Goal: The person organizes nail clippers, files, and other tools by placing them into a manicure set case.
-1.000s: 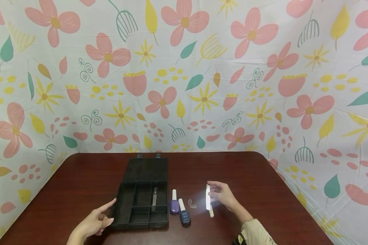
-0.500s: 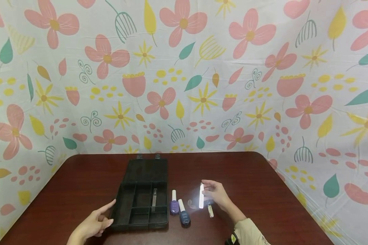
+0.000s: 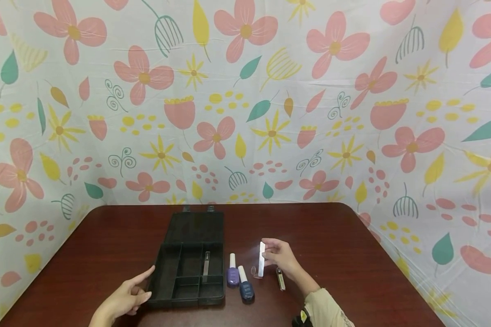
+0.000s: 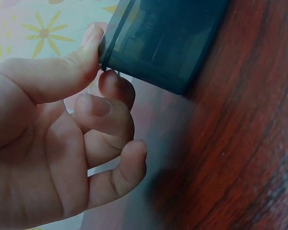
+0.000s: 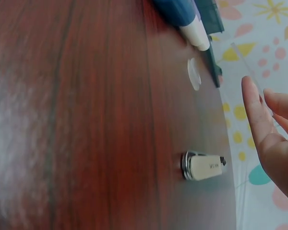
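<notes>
Right hand: the right hand [image 3: 281, 257] pinches a strip between thumb and fingers, right of the middle of the table.
Strip: the strip [image 3: 262, 261], thin, flat, bright white in the head view and pale from the right wrist; held roughly upright, lower end at the nail tips. Contact with them cannot be told.
Nail tips: two clear nail tips [image 3: 253, 270], on the table between the bottles and the strip.
Clipper: one nail clipper [image 3: 281, 280], pale-sided, on the table near the right forearm.
Left hand: the left hand [image 3: 124, 293] has its index finger straight against the left side of the box, thumb touching near the box's near left corner; other fingers loosely bent.
Box: one black box [image 3: 165, 268], lid laid back toward the table's far edge, two clasps at the lid's far end; divided into compartments.
Metal tool: one slim metal tool [image 3: 206, 263], inside the box, lengthwise, toward its right edge.
Bottles: purple bottle [image 3: 232, 276], just beside the box's right edge; dark blue bottle [image 3: 247, 290], next to it; white caps toward the far edge.
Table: dark red-brown table [image 3: 127, 227], rounded far corners.
Cloth: white flowered cloth [image 3: 245, 177], behind the far edge.
Sleeve: tan sleeve [image 3: 325, 311], right arm.
</notes>
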`<state>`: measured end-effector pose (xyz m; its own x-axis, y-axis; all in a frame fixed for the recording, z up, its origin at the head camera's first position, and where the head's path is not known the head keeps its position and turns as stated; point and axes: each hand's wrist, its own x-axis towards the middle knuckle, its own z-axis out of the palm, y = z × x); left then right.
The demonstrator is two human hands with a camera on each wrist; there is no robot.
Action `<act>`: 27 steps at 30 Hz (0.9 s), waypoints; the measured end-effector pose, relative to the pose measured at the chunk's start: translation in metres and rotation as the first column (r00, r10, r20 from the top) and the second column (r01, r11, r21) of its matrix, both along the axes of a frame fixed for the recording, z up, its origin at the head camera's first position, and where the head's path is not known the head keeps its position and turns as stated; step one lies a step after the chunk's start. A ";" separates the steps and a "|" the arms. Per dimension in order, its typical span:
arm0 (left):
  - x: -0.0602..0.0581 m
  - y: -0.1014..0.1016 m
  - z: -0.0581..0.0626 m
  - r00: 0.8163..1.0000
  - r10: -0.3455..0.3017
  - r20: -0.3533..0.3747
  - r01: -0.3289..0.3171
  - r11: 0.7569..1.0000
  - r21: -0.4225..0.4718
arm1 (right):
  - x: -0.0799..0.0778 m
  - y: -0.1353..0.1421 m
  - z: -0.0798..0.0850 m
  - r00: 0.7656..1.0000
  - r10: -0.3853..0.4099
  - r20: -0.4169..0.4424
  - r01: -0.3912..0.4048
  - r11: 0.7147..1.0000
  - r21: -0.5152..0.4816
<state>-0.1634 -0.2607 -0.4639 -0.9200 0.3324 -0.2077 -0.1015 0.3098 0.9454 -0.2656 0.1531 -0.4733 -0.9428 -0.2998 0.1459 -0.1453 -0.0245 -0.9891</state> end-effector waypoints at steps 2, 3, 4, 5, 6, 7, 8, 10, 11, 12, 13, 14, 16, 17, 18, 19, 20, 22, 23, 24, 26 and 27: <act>0.000 0.000 0.000 1.000 -0.005 -0.007 0.005 1.000 0.007 | 0.000 -0.003 0.001 1.000 0.000 0.003 0.000 1.000 0.002; -0.001 0.000 0.000 1.000 -0.006 -0.007 0.006 1.000 0.012 | 0.000 -0.004 0.001 1.000 -0.003 0.004 0.003 1.000 0.005; -0.001 0.000 -0.001 1.000 -0.007 -0.009 0.007 1.000 0.014 | -0.001 -0.005 0.002 1.000 -0.004 0.005 0.004 1.000 0.004; -0.001 0.000 -0.001 1.000 -0.007 -0.010 0.007 1.000 0.017 | -0.001 -0.006 0.003 1.000 -0.005 0.006 0.005 1.000 0.005; -0.001 0.000 -0.001 1.000 -0.008 -0.011 0.008 1.000 0.022 | -0.001 -0.007 0.003 1.000 -0.006 0.008 0.006 1.000 0.005; -0.001 0.000 -0.001 1.000 -0.009 -0.013 0.009 1.000 0.025 | -0.001 -0.008 0.003 1.000 -0.005 0.012 0.005 1.000 0.004; -0.001 0.000 -0.001 1.000 -0.012 -0.014 0.012 0.999 0.029 | -0.002 -0.009 0.004 1.000 -0.003 0.014 0.003 1.000 0.001; -0.001 0.000 -0.002 1.000 -0.015 -0.017 0.015 0.999 0.035 | -0.002 -0.011 0.004 1.000 0.001 0.020 -0.001 1.000 -0.002; -0.001 0.000 -0.002 1.000 -0.016 -0.017 0.017 0.999 0.038 | -0.002 -0.012 0.003 1.000 0.001 0.022 -0.001 1.000 -0.001; -0.001 0.000 -0.002 1.000 -0.018 -0.016 0.019 0.999 0.043 | -0.002 -0.013 0.003 1.000 -0.001 0.025 0.001 1.000 -0.002; -0.001 0.000 -0.002 1.000 -0.020 -0.016 0.021 0.999 0.045 | -0.002 -0.014 0.003 1.000 -0.003 0.026 0.003 1.000 -0.004; 0.000 0.000 -0.002 1.000 -0.022 -0.017 0.022 0.999 0.048 | -0.003 -0.016 0.003 1.000 -0.009 0.027 0.009 1.000 -0.005; 0.000 -0.001 -0.002 1.000 -0.021 -0.014 0.022 0.999 0.050 | -0.003 -0.018 0.003 0.999 -0.026 0.029 0.026 1.000 -0.011; 0.000 -0.001 -0.001 1.000 -0.021 -0.012 0.021 0.998 0.051 | -0.004 -0.020 0.003 0.999 -0.032 0.032 0.032 0.999 -0.018; 0.000 -0.001 -0.001 1.000 -0.019 -0.011 0.020 0.999 0.051 | -0.004 -0.021 0.003 0.999 -0.036 0.037 0.037 0.999 -0.025; 0.000 -0.001 -0.001 1.000 -0.019 -0.011 0.019 0.999 0.049 | -0.004 -0.023 0.003 0.998 -0.038 0.041 0.039 0.999 -0.033; 0.000 0.000 -0.001 1.000 -0.016 -0.010 0.017 0.999 0.046 | -0.005 -0.024 0.003 0.998 -0.041 0.046 0.043 0.998 -0.039; 0.000 0.000 0.000 1.000 -0.012 -0.009 0.013 0.999 0.040 | -0.005 -0.027 0.004 0.998 -0.033 0.057 0.036 0.998 -0.054; 0.000 0.000 0.000 1.000 -0.011 -0.009 0.011 0.999 0.038 | -0.005 -0.029 0.004 0.998 -0.032 0.055 0.035 0.998 -0.057; 0.001 0.000 0.000 1.000 -0.010 -0.010 0.010 0.999 0.033 | -0.005 -0.030 0.005 0.998 -0.029 0.058 0.033 0.998 -0.060; 0.001 0.000 0.001 1.000 -0.002 -0.003 0.002 1.000 0.025 | -0.005 -0.033 0.006 0.998 -0.027 0.060 0.031 0.997 -0.066; 0.001 0.000 0.001 1.000 0.003 0.001 -0.003 1.000 0.021 | -0.005 -0.035 0.007 0.998 -0.025 0.063 0.029 0.997 -0.071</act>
